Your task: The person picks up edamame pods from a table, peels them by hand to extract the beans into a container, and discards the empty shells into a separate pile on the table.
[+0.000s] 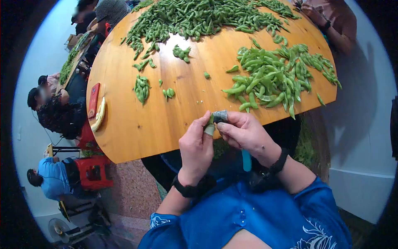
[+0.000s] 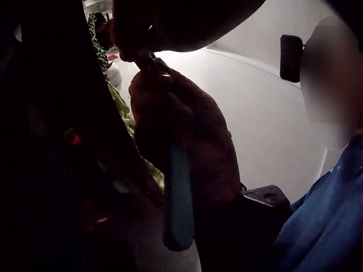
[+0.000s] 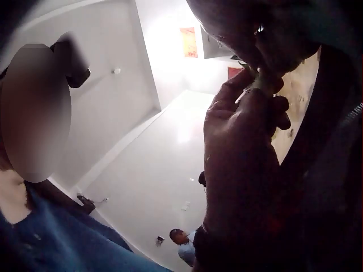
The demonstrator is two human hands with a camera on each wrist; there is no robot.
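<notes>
Close to the table's near edge, the left hand (image 1: 195,145) pinches a small green pod (image 1: 212,119) between thumb and finger; a pale green cover wraps its thumb. The right hand (image 1: 253,137) meets it at the fingertips, a grey wrap on one finger. A teal handle (image 1: 246,160) sticks out below the right hand, whose fingers curl round it; the tool's other end is hidden. In the left wrist view the right hand (image 2: 187,127) appears dark, gripping the teal handle (image 2: 179,198). The right wrist view shows the left hand (image 3: 241,147) with bent fingers.
A large pile of pods (image 1: 178,20) covers the wooden table's (image 1: 124,137) far side; brighter pods (image 1: 265,74) lie at right. Small clusters (image 1: 141,89) lie left of centre. A red object (image 1: 94,99) and a banana-like item (image 1: 99,115) rest near the left edge. Other people sit beyond.
</notes>
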